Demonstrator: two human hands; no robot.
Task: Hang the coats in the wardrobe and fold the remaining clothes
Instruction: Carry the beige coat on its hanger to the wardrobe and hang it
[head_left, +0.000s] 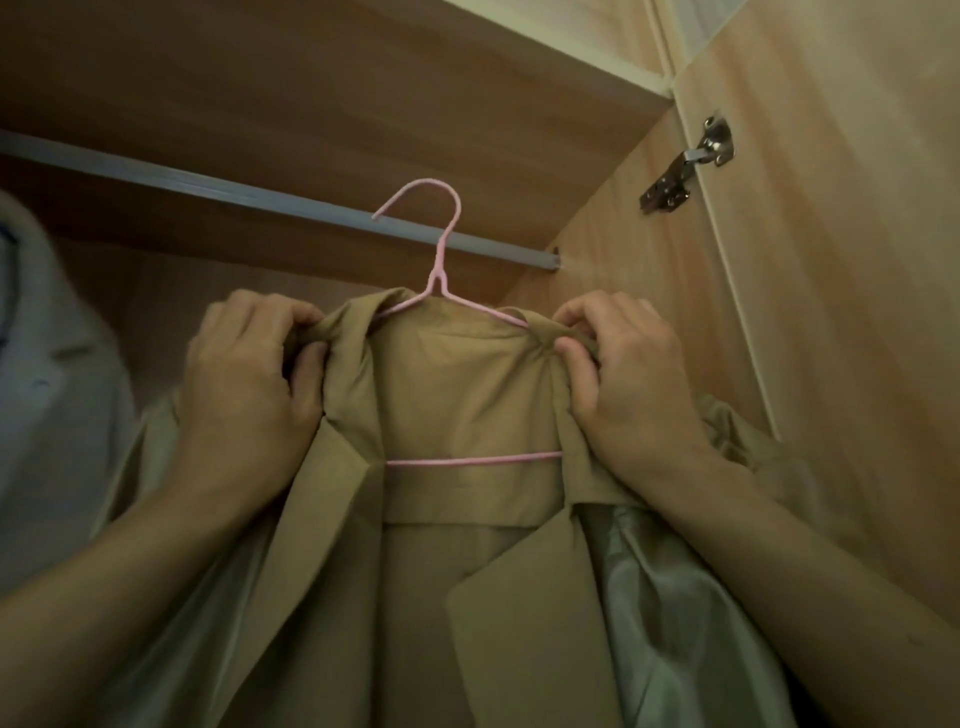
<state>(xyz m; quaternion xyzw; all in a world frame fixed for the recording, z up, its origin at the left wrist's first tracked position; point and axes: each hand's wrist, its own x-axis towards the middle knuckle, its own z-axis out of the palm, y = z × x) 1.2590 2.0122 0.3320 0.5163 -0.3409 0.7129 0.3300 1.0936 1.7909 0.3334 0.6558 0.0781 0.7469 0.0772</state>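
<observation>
A tan coat (457, 395) hangs on a pink wire hanger (441, 244) inside the wardrobe. The hanger's hook sits at the grey metal rail (260, 200); whether it rests on the rail I cannot tell. My left hand (244, 389) grips the coat's left shoulder near the collar. My right hand (623, 384) pinches the coat's right shoulder by the hanger's arm. The coat's front lapels fall open below, showing a pale shiny lining (654, 597).
A light grey garment (52, 374) hangs at the far left of the rail. The wardrobe's wooden side wall (623, 218) stands just right of the coat, with the open door (841, 260) and its metal hinge (691, 161) beyond. A wooden shelf (311, 78) runs above the rail.
</observation>
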